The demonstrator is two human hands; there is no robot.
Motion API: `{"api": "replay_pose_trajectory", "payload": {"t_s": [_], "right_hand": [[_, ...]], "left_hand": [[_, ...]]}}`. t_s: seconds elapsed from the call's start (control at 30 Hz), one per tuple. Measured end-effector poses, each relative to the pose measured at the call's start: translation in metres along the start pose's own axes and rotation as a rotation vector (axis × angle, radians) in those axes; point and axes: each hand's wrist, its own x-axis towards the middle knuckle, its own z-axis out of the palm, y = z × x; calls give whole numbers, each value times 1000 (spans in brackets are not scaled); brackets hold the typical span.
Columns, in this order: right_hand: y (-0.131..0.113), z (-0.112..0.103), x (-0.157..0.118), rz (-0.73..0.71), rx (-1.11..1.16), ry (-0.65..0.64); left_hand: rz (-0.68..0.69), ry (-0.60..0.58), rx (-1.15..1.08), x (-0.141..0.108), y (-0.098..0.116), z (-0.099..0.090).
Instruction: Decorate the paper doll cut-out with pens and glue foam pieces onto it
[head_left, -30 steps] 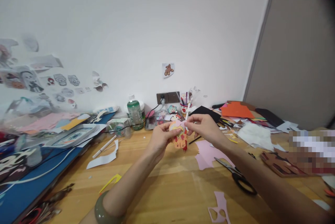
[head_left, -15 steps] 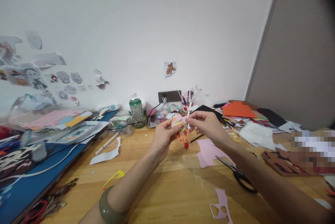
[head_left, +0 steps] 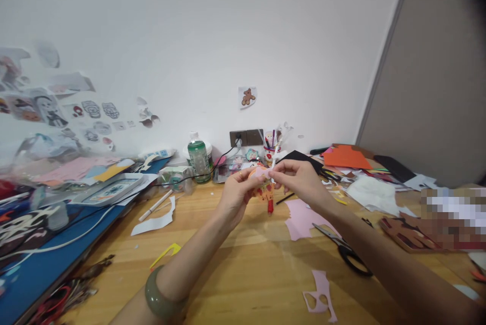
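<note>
My left hand (head_left: 239,191) is closed, thumb and fingers pinching a small orange, red and yellow paper figure (head_left: 267,194). A small pink paper piece (head_left: 259,171) lies at the figure's top, under my left thumb. My right hand (head_left: 299,179) is closed beside it, fingertips pinched around a slim white pen-like stick (head_left: 274,160) that stands nearly upright. The right fingertips meet the pink piece's edge; whether they grip it too I cannot tell. A red item (head_left: 270,206) shows just below the figure. Parts of the figure are hidden by my fingers.
Scissors with black handles (head_left: 353,259) and a pink paper sheet (head_left: 299,219) lie near my right forearm. A cut pink scrap (head_left: 320,298) is nearer me. Behind stand a green-labelled bottle (head_left: 199,159) and a pen cup (head_left: 270,153). A blue mat (head_left: 56,251) lies left.
My left thumb has shifted up onto the pink piece, which now sits lower against the figure and hides more of its yellow part. My right hand has barely moved.
</note>
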Motion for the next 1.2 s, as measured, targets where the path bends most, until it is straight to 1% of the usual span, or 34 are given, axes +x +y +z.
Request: {"api": "replay_pose_trajectory", "payload": {"t_s": [0.23, 0.4, 0.47, 0.53, 0.7, 0.83, 1.0, 1.2], "right_hand": [[1, 0, 0, -84, -84, 36], [-3, -1, 0, -192, -184, 137], [-4, 0, 0, -212, -202, 132], [-4, 0, -1, -196, -195, 104], [-7, -2, 0, -87, -86, 66], [-7, -4, 1, -82, -52, 65], [-5, -4, 0, -178, -139, 96], [-7, 0, -5, -287, -289, 139]], "left_hand": [[16, 55, -11, -1, 0, 3], [51, 45, 40, -3, 3, 5], [54, 31, 57, -4, 3, 6], [47, 27, 71, -4, 3, 6], [31, 15, 56, -4, 3, 7], [12, -4, 5, -3, 4, 6], [-10, -7, -36, -4, 6, 7], [-17, 13, -10, -4, 5, 6]]}}
